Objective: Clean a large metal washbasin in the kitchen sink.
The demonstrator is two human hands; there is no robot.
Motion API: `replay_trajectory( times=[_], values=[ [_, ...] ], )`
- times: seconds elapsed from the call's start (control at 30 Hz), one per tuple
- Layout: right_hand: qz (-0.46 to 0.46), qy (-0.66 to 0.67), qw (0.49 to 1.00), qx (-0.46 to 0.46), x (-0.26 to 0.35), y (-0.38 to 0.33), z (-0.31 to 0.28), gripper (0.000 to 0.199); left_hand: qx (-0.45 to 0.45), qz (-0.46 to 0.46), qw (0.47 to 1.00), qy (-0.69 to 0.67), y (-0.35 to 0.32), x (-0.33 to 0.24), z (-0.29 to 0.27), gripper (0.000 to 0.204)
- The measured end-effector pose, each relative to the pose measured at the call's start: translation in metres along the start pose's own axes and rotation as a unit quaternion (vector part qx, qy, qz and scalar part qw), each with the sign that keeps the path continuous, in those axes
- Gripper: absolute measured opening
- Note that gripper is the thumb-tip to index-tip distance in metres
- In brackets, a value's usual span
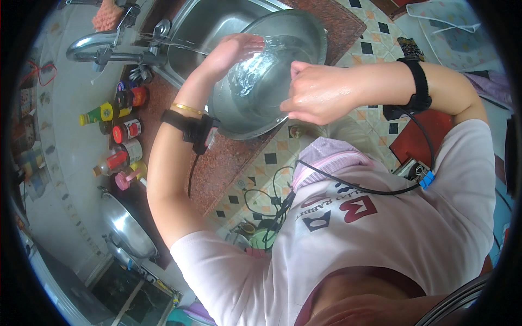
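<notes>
A large metal basin rests tilted across the sink's near edge and the countertop, with rippling water inside. My left hand reaches over the basin's far side, fingers stretched out flat at the splashing water. At the near right rim, my right hand is closed with curled fingers, gripping the basin; part of the rim is hidden beneath it. From the chrome faucet, a thin stream runs toward my left wrist. Both hands look wet.
The steel sink lies under the basin, set in a reddish speckled countertop. Several sauce bottles and jars stand along the wall at left. A metal wok sits farther down the counter. Black cables hang across my shirt.
</notes>
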State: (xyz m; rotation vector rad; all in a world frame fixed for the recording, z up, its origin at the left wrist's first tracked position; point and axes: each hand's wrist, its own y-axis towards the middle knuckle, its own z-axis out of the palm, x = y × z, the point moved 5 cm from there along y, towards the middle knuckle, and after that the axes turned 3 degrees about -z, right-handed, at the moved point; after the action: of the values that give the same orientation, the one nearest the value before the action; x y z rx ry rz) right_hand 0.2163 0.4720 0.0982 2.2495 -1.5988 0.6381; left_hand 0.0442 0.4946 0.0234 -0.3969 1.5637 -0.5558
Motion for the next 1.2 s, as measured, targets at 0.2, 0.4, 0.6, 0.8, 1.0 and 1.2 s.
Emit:
replay_trajectory(
  times=[0.2, 0.4, 0.6, 0.8, 1.0, 1.2],
  values=[
    [0.030, -0.071, 0.997, 0.002, 0.012, 0.015, 0.016, 0.019, 0.065, -0.071, 0.990, 0.101, 0.003, -0.029, 0.062, 0.055],
    [0.056, -0.127, 0.990, -0.023, 0.022, 0.026, 0.030, 0.016, 0.102, -0.088, 0.985, 0.110, -0.001, -0.040, 0.091, 0.049],
    [0.057, -0.132, 0.989, -0.031, 0.030, 0.037, 0.044, 0.018, 0.089, -0.113, 0.978, 0.152, -0.007, -0.034, 0.093, 0.045],
    [0.108, -0.111, 0.987, -0.050, 0.026, 0.039, 0.050, 0.029, 0.084, -0.158, 0.975, 0.130, -0.009, -0.032, 0.091, 0.053],
    [0.021, -0.002, 0.979, -0.204, 0.035, 0.007, 0.026, 0.030, 0.084, -0.164, 0.978, 0.096, -0.018, -0.021, 0.076, 0.057],
    [0.010, 0.150, 0.963, -0.221, 0.023, -0.057, -0.006, 0.025, 0.083, -0.156, 0.978, 0.108, -0.028, -0.018, 0.068, 0.051]
  ],
)
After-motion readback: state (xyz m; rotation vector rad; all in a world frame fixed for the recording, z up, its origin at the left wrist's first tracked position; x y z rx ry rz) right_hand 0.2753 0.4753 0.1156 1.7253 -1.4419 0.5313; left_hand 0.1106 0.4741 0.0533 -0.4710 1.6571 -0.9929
